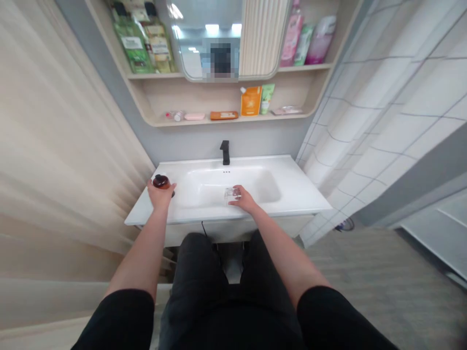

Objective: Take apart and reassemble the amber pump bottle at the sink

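Washbasin (292, 189), apparently ceramic, sits below toiletry-laden wooden shelves (204, 97).

The bare left forearm (144, 253) and right forearm (288, 257) angle up and inward from the lower corners; the left hand (160, 197) curls left of centre, the right hand (243, 199) bends just right of centre.

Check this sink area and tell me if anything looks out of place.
Two things stand out. A thin black cable hangs loose below the front edge of the white vanity counter, looking stray. On the lower shelf, a small bottle appears to lie on its side, while the orange pouch stands upright.
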Motion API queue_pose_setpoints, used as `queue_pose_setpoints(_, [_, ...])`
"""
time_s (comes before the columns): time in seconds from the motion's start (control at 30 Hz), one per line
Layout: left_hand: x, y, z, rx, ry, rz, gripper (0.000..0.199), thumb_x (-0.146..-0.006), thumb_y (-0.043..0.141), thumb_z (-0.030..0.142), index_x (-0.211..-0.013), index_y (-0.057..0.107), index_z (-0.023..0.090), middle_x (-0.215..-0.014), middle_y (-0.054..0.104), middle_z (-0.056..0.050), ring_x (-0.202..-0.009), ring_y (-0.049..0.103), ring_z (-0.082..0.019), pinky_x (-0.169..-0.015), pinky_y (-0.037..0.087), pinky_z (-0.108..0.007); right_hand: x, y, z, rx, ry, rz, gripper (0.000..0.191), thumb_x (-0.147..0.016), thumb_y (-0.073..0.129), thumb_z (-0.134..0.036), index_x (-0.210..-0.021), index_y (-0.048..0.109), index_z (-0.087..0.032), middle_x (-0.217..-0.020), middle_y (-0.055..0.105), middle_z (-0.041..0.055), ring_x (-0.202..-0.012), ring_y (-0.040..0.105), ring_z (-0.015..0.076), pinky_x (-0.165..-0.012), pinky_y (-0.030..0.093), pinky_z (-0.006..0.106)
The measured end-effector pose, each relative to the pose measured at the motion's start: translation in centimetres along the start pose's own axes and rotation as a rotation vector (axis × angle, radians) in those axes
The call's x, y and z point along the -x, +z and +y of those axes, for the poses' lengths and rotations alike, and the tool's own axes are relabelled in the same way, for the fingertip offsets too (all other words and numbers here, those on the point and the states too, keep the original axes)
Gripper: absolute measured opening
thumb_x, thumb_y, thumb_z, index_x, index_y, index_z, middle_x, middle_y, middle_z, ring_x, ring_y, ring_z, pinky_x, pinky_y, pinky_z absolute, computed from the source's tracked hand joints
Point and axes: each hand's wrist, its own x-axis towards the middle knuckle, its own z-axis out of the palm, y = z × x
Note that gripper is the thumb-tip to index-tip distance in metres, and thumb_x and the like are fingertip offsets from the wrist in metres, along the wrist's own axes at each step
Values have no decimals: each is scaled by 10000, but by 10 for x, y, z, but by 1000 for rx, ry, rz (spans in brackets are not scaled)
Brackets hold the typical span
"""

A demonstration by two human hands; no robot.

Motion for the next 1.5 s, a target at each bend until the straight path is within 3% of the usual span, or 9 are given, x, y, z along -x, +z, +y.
queue_pose_setpoints(0.13, [-3, 6, -2, -19, -173, 81, 809, -701, 1009, 401, -1358, 585, 192, -1407, 741, -208, -1357, 706, -414, -1196, 537, -569, 1, 0, 0, 3, -12, 5, 828, -547, 1023, -383, -1264, 620, -295, -1135, 696, 31, -1058, 716, 265, -977, 633, 468])
queue_pose_setpoints(0.3, [34, 4, -4, 30, 38, 106, 712, -724, 987, 457, -1293, 635, 215, -1350, 768, -157, -1282, 745, -363, -1159, 566, -505, -2, 0, 4, -11, -29, 26, 811, -574, 1016, -455, -1257, 609, -300, -1135, 711, 30, -1050, 729, 263, -986, 635, 485])
queue_pose_setpoints(0.6, [111, 38, 35, 181, 145, -231, 661, -714, 982, 474, -1235, 642, 249, -1240, 801, -147, -1169, 785, -325, -1067, 578, -460, -4, -6, 3, -11, -32, 234, 868, -564, 988, -522, -1288, 569, -292, -1156, 719, 59, -1098, 731, 303, -988, 632, 501])
queue_pose_setpoints(0.7, [113, 46, 36, 236, 123, -291, 664, -706, 982, 424, -1244, 634, 247, -1234, 806, -139, -1160, 790, -309, -1072, 577, -445, 5, -48, 5, 42, -47, 463, 866, -580, 961, -540, -1291, 544, -275, -1221, 717, 105, -1131, 731, 338, -1036, 614, 545])
queue_pose_setpoints(0.83, [109, 51, 27, 283, 102, -348, 707, -719, 975, 405, -1307, 610, 260, -1247, 806, -115, -1152, 789, -290, -1088, 572, -442, 28, -142, 15, 232, -24, 725, 828, -612, 919, -515, -1282, 505, -259, -1264, 710, 134, -1136, 732, 331, -1064, 594, 535])
queue_pose_setpoints(1.03, [106, 55, 22, 297, 110, -362, 723, -714, 979, 394, -1317, 605, 251, -1235, 797, -97, -1134, 779, -285, -1087, 578, -447, 59, -231, 22, 566, 225, 875, 752, -661, 938, -528, -1213, 503, -260, -1226, 730, 154, -1146, 719, 363, -1042, 565, 524])
queue_pose_setpoints(1.27, [104, 57, 22, 305, 64, -393, 714, -714, 993, 383, -1302, 612, 244, -1258, 788, -95, -1150, 774, -287, -1120, 575, -473, 71, -224, 26, 676, 270, 940, 825, -742, 952, -578, -1337, 536, -185, -1282, 704, 242, -1205, 672, 392, -1056, 537, 535])
queue_pose_setpoints(1.4, [103, 58, 19, 350, 61, -397, 722, -708, 1000, 363, -1308, 615, 246, -1248, 790, -87, -1137, 781, -272, -1119, 582, -461, 74, -202, 6, 784, -4, 1091, 889, -828, 879, -611, -1473, 519, -115, -1510, 582, 326, -1423, 544, 481, -1190, 461, 675])
queue_pose_setpoints(1.5, [108, 60, 21, 389, 72, -398, 738, -696, 1006, 366, -1307, 611, 244, -1244, 786, -86, -1134, 781, -268, -1116, 585, -462, 68, -152, -12, 716, -253, 830, 569, -978, 716, -506, -1406, 614, -145, -1406, 664, 253, -1390, 590, 428, -1226, 463, 661])
